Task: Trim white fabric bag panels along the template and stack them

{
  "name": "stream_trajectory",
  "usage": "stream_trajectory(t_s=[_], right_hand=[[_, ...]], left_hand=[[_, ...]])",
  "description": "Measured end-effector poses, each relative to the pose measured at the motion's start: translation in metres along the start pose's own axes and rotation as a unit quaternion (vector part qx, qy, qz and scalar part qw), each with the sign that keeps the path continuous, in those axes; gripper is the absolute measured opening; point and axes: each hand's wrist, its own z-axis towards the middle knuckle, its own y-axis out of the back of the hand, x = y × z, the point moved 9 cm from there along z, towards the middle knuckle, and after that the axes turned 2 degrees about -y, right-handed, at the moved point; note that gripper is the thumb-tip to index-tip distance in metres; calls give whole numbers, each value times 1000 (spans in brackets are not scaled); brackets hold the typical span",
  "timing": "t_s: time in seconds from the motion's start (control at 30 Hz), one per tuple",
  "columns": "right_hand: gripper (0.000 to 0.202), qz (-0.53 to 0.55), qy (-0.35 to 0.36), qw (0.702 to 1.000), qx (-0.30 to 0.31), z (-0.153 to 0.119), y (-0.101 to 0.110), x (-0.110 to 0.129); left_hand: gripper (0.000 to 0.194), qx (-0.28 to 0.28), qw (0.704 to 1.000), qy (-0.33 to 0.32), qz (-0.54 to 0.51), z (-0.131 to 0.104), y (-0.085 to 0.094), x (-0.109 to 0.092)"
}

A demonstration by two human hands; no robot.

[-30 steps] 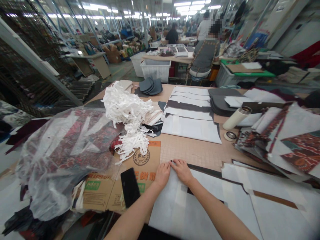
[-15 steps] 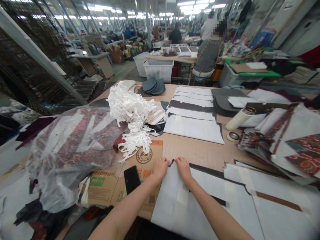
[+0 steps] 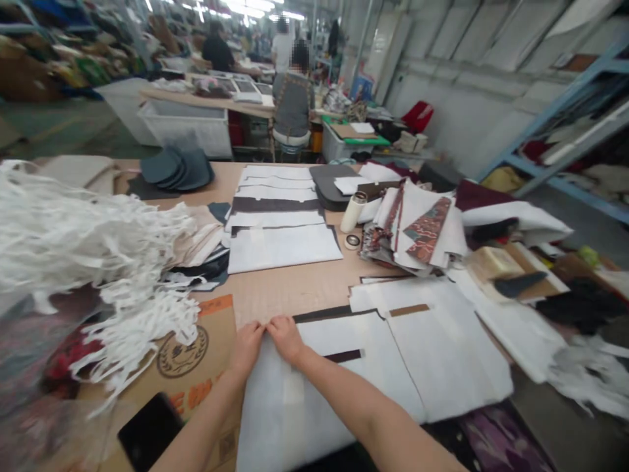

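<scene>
My left hand [image 3: 249, 344] and my right hand [image 3: 285, 335] meet at the far left corner of a white-backed panel [image 3: 275, 419] on the table. Both sets of fingers are closed on the panel's edge, the fingertips almost touching; the bit between them is hidden. Dark material shows along the panel's far edge, and a dark strip [image 3: 345, 356] lies beside my right forearm. To the right, a second white panel [image 3: 447, 347] with a brown strip adjoins it. A printed cardboard sheet [image 3: 216, 328] and a black phone [image 3: 150, 429] lie by my left arm.
A heap of white fabric strips [image 3: 98, 242] covers the left side. Farther back are stacked white panels [image 3: 285, 248], dark rounded pieces [image 3: 177, 168], a cream flask [image 3: 354, 213], a tape roll [image 3: 352, 242] and patterned fabric pieces [image 3: 417, 226]. A seated person [image 3: 293, 101] is beyond the table.
The view has swung to the right, so things appear farther left. My hands have drawn closer together at the panel's corner, covering the dark bit that showed between them.
</scene>
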Motion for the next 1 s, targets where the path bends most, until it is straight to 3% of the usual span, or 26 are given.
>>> stream_trajectory(t_s=[0.23, 0.4, 0.53, 0.77, 0.87, 1.0], right_hand=[[15, -51, 100, 993, 21, -4, 4, 16], [13, -67, 136, 988, 39, -11, 16, 12], [14, -75, 128, 988, 31, -21, 27, -1], [25, -72, 144, 987, 16, -38, 38, -24], [23, -61, 100, 992, 54, -38, 40, -42], [20, -27, 11, 994, 107, -29, 41, -73]], left_hand=[[30, -38, 987, -80, 133, -11, 19, -33], [28, -1, 983, -70, 169, -10, 13, -39], [28, 10, 989, -57, 135, -12, 7, -38], [30, 9, 996, -4, 87, -9, 9, -36], [28, 2, 998, 55, 37, -13, 16, -25], [27, -14, 981, 183, -62, -26, 16, 4]])
